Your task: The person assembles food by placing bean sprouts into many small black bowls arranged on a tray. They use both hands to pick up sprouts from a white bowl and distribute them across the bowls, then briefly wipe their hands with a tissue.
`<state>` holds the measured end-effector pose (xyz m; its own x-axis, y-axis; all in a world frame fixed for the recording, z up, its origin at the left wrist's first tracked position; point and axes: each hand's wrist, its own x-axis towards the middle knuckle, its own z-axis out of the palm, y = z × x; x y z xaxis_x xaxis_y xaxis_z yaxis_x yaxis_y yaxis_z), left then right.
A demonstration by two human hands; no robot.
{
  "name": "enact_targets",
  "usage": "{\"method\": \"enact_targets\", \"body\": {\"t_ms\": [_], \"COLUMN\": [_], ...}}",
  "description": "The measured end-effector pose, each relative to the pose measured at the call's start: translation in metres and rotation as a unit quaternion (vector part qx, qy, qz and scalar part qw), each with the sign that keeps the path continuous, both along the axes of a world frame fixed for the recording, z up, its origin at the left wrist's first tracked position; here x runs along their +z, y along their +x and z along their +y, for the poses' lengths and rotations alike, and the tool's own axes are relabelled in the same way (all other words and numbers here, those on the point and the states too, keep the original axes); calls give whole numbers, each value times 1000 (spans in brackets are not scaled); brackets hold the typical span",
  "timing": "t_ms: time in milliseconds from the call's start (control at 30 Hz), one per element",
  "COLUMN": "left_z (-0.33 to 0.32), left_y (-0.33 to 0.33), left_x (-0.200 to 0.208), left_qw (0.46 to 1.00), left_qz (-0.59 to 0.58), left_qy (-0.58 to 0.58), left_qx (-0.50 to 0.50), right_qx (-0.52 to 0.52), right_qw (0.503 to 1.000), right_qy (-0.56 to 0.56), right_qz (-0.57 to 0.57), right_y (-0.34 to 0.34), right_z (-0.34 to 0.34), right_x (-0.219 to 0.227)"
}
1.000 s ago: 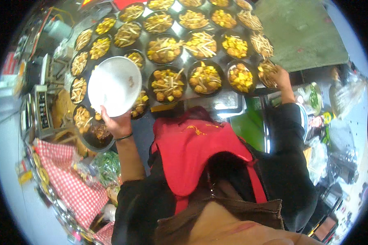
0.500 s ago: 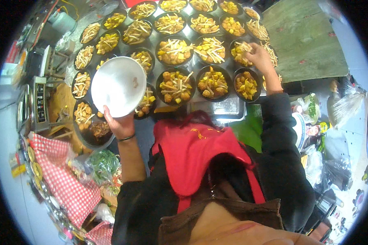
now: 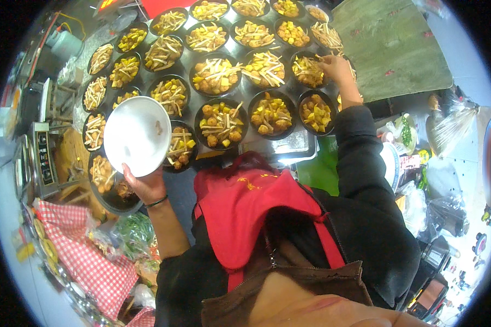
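- Resting at the right edge of a black bowl (image 3: pixel 305 88), the right hand (image 3: pixel 338 71) has its fingers drawn close together; I can't tell whether they pinch a strip.
- Pale strips (image 3: pixel 307 68) now lie across the food in that bowl, which I judge leaves it topped much like its neighbours.
- Half a second ago, a pale bunch was in those fingers, held over yellow chunks; a second ago, the hand was at a bowl farther right and nearer the person.
- The front bowl (image 3: pixel 317 132) just nearer the person shows yellow chunks and no clear strips on top.
- The left hand (image 3: pixel 146 186) grips the white bowl (image 3: pixel 136 136), thumb at its rim, as in both earlier views; it hangs over the filled bowls on the metal bench (image 3: pixel 244 90).
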<state>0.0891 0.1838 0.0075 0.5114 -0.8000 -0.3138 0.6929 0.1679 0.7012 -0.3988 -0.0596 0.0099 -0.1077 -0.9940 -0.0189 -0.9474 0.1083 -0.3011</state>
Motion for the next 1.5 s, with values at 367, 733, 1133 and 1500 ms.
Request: {"method": "enact_targets", "body": {"t_ms": [367, 733, 1133, 1500], "left_z": [-12, -20, -27, -21], "left_y": [-9, -20, -43, -48], "left_x": [-4, -7, 3, 7], "left_qw": [1000, 999, 996, 998], "left_qz": [4, 4, -12, 5], "left_qy": [-7, -1, -17, -2], "left_qx": [-18, -46, -82, -66], "right_qx": [-57, -112, -32, -119], "right_qw": [994, 990, 996, 988], "right_qy": [-34, 13, 53, -63], "right_qz": [-81, -86, -67, -74], "right_y": [-25, -139, -141, -147], "right_z": [9, 64, 106, 104], "right_x": [-1, 13, -33, -38]}}
